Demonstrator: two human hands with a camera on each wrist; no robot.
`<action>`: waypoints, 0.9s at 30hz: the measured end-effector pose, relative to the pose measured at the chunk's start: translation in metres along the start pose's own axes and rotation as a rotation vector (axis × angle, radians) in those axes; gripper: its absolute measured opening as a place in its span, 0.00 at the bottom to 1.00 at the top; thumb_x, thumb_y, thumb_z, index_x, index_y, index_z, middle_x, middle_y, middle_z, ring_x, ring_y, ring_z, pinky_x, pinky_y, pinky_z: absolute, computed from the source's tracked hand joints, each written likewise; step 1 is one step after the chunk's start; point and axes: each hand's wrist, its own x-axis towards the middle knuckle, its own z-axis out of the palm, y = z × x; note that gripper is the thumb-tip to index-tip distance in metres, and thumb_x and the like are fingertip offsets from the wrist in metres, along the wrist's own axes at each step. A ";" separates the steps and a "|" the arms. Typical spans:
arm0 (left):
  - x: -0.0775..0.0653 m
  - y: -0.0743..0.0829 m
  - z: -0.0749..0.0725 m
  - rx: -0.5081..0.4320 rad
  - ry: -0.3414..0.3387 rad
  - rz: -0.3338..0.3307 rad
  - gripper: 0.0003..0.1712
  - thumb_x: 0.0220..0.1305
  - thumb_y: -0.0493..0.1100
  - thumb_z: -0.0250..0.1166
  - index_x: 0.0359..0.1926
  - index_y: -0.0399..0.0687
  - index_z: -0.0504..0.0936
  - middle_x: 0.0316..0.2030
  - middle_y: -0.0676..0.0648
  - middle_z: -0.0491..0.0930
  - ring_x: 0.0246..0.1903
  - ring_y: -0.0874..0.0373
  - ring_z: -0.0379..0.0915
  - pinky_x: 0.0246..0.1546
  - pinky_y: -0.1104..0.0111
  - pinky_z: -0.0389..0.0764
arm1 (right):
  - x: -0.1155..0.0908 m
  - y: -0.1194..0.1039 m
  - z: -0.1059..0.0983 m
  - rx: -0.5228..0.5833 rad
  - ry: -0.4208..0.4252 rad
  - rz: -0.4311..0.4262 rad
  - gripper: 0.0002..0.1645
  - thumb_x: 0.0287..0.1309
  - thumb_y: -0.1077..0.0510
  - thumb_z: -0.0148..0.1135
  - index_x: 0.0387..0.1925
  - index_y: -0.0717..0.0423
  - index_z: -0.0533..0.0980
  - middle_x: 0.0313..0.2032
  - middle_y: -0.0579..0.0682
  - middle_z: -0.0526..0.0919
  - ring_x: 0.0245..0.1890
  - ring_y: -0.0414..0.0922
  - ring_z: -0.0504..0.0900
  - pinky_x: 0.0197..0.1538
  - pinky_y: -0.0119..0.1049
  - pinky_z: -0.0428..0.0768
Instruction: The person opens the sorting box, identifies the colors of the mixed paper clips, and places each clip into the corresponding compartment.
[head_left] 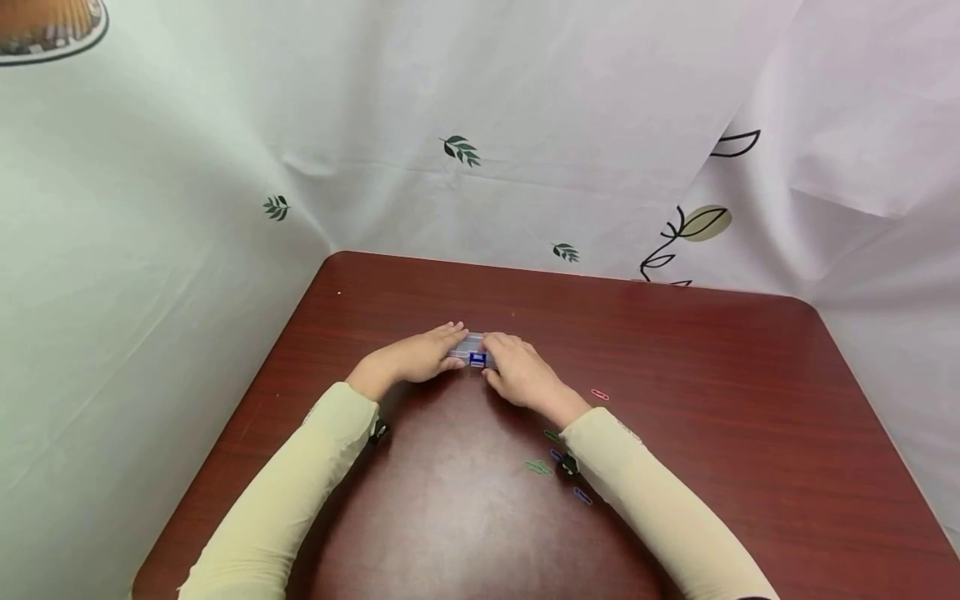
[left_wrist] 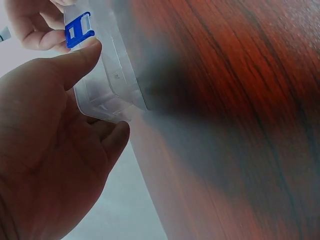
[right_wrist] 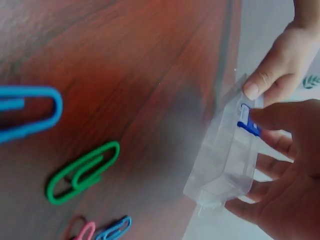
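A small clear plastic box (head_left: 469, 343) with a blue latch (head_left: 477, 359) is between my two hands, over the far-middle part of the table. My left hand (head_left: 423, 354) grips its left end; the left wrist view has the thumb (left_wrist: 82, 57) on the front close to the latch and fingers around the far side. At the other end, my right hand (head_left: 525, 375) holds the box, with its thumb (right_wrist: 272, 116) against the latch in the right wrist view. No contents show through the see-through walls.
Several paper clips lie on the brown table (head_left: 712, 417) near my right forearm: a pink one (head_left: 600, 394), green ones (head_left: 538, 467) and blue ones (head_left: 582, 496). A patterned white cloth (head_left: 525, 167) hangs behind the table and along its sides.
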 end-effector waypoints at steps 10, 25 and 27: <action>0.000 -0.004 0.001 -0.019 0.020 0.015 0.36 0.79 0.49 0.53 0.76 0.29 0.56 0.76 0.30 0.52 0.76 0.37 0.47 0.77 0.51 0.52 | 0.013 -0.006 0.009 -0.106 0.033 0.065 0.15 0.62 0.60 0.70 0.44 0.56 0.72 0.48 0.55 0.84 0.53 0.56 0.78 0.56 0.51 0.78; 0.003 -0.004 0.000 -0.025 0.017 0.014 0.35 0.80 0.48 0.52 0.76 0.30 0.57 0.75 0.30 0.54 0.76 0.38 0.48 0.76 0.51 0.53 | 0.013 -0.011 0.010 -0.208 0.073 0.088 0.08 0.65 0.61 0.65 0.38 0.58 0.74 0.43 0.60 0.87 0.51 0.57 0.82 0.50 0.54 0.84; 0.004 -0.005 0.001 -0.023 0.017 0.012 0.35 0.80 0.49 0.52 0.76 0.30 0.57 0.75 0.30 0.54 0.76 0.39 0.48 0.76 0.51 0.53 | 0.012 -0.011 0.010 -0.184 0.068 0.086 0.06 0.66 0.61 0.64 0.37 0.58 0.74 0.44 0.61 0.87 0.53 0.58 0.81 0.53 0.55 0.83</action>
